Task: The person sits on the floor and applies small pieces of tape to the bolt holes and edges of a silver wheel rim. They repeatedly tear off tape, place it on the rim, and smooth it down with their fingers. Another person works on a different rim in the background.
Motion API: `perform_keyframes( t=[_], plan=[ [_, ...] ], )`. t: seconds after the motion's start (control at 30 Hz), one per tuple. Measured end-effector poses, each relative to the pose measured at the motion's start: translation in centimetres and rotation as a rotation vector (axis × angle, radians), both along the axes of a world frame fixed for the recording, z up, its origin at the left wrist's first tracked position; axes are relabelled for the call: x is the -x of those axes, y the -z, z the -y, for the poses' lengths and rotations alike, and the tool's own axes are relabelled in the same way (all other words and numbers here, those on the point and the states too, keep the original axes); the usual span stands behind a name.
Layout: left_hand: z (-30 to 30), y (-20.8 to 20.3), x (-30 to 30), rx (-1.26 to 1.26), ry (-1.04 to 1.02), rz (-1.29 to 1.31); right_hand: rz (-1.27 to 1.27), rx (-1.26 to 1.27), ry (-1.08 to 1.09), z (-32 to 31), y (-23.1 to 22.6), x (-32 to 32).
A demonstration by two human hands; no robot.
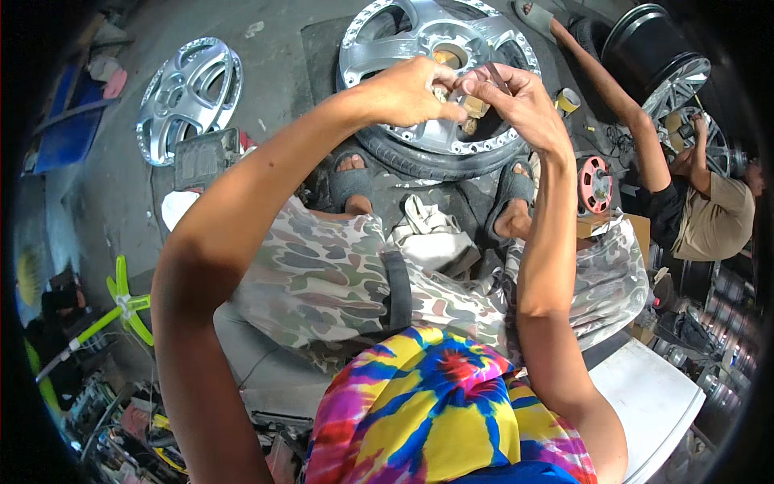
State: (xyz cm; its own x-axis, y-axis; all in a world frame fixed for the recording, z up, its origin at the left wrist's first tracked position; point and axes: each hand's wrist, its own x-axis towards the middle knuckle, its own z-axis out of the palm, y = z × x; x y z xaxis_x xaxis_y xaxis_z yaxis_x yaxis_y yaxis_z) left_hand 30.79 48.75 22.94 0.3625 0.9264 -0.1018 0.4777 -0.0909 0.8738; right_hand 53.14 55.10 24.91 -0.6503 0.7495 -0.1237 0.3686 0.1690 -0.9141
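Both hands were raised together above the chrome wheel (pixel 439 48), which lay flat in its tyre (pixel 419 161) on the floor, hub face up. Left hand (pixel 407 90): fingers pinched narrow on a small brass-coloured fitting (pixel 474 106), fingertips meeting those of the other hand. Right hand (pixel 516 101): closed on the same fitting from the opposite side, with a thin dark rod (pixel 497 78) gripped between thumb and fingers. Rod long axis ran diagonally, upper end tilted away toward the far rim of the wheel, lower end toward the fitting. Orientation of the fitting could not be read; fingers covered most of it.

Sandalled feet rested against the near edge of the tyre. A second chrome wheel (pixel 187 97) lay well to the left of the first. To the right of it, another person (pixel 709 214) worked at a further wheel (pixel 697 133); a red reel (pixel 595 184) sat just right of the tyre.
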Motion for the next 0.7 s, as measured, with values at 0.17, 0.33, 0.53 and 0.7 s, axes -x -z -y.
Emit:
perform_keyframes(
  t=[0.17, 0.33, 0.53, 0.7],
  plan=[
    [-0.2, -2.9, 2.6, 0.117, -0.037, 0.031, -0.136, -0.001, 0.104, 0.7, 0.5, 0.8],
    [0.5, -2.8, 6.5, -0.346, -0.166, -0.134, 0.386, -0.455, 0.44, -2.7, 4.8, -1.8],
    [1.3, -6.6, 8.2, -0.148, -0.411, -0.163, 0.173, -0.561, 0.369, -3.3, 10.7, -1.5],
    [1.2, -5.7, 9.6, -0.177, -0.504, 0.07, 0.295, -0.735, 0.456, -2.4, 12.6, -0.1]
  ],
)
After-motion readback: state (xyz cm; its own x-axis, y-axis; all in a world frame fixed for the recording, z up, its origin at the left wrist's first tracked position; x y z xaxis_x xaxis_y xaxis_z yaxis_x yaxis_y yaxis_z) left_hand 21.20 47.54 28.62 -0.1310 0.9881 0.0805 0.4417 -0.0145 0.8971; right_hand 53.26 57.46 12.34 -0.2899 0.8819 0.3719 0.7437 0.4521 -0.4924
